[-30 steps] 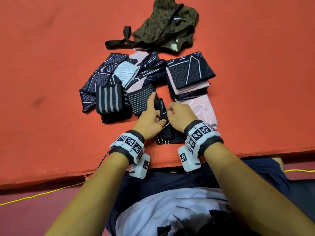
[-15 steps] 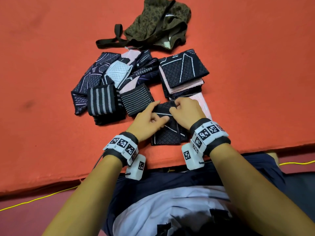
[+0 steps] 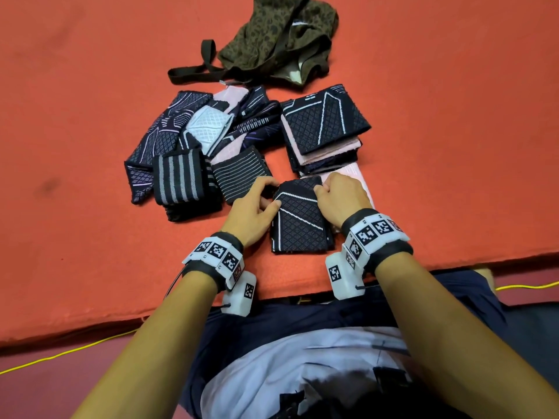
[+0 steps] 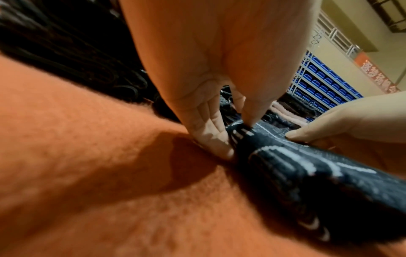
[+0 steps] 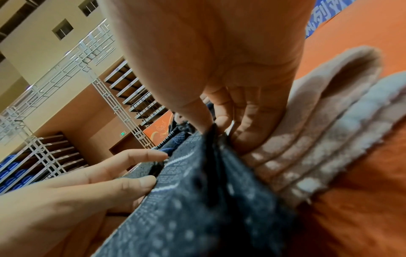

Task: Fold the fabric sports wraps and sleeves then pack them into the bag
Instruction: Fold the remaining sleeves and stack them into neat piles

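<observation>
A dark navy sleeve [image 3: 299, 220] with white lines lies folded on the orange mat [image 3: 90, 237] near its front edge. My left hand [image 3: 257, 207] pinches its left edge, thumb on top [image 4: 252, 114]. At the far right corner my right hand [image 3: 338, 198] pinches the sleeve [image 5: 197, 191] between thumb and fingers. A neat stack of folded sleeves [image 3: 325, 128] sits just beyond. Loose unfolded wraps [image 3: 193, 146] lie in a heap to the left. The olive leopard-print bag [image 3: 281, 37] rests slumped at the back.
A pink folded sleeve [image 3: 360, 179] lies under my right hand [image 5: 318, 130]. The mat's front edge [image 3: 272, 294] runs close to my wrists. A yellow cable [image 3: 60, 353] runs along the floor below. Bare mat stretches left and right of the fabrics.
The navy sleeve has been folded over and flattened; both hands moved from its middle to its far corners. The camera view shifted slightly.
</observation>
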The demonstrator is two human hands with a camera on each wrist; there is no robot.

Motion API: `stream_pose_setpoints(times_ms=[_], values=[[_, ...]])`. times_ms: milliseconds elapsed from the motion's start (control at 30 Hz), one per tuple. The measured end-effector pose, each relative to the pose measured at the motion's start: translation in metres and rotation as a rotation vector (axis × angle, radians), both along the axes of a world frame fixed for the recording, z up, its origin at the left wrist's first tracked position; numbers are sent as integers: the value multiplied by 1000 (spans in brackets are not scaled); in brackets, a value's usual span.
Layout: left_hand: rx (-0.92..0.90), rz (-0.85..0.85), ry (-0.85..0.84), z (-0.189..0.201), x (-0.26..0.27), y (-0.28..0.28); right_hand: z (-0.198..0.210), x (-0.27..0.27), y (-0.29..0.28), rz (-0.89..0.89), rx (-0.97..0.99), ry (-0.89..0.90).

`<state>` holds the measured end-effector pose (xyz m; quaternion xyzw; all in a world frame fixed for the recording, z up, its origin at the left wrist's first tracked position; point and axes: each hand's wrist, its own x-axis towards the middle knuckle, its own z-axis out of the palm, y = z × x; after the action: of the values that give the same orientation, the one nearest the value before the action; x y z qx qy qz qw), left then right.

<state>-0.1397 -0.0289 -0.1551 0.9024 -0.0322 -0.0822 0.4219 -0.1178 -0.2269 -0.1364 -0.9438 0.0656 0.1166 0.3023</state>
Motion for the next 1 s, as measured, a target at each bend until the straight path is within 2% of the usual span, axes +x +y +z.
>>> stream_pose_setpoints(times_ms=[200, 400, 567, 833, 1000], values=[[-115, 19, 88, -1, 3, -3, 4, 3, -5, -51, 77, 69], [-9, -61, 126, -6, 7, -5, 9, -2, -6, -101, 57, 41], [-16, -67, 166, -8, 10, -5, 5, -1, -5, -94, 114, 25], [-240, 35, 226, -8, 9, -6, -2, 2, -9, -204, 298, 36], [-430, 63, 245, -6, 4, -5, -3, 3, -9, -228, 343, 57]])
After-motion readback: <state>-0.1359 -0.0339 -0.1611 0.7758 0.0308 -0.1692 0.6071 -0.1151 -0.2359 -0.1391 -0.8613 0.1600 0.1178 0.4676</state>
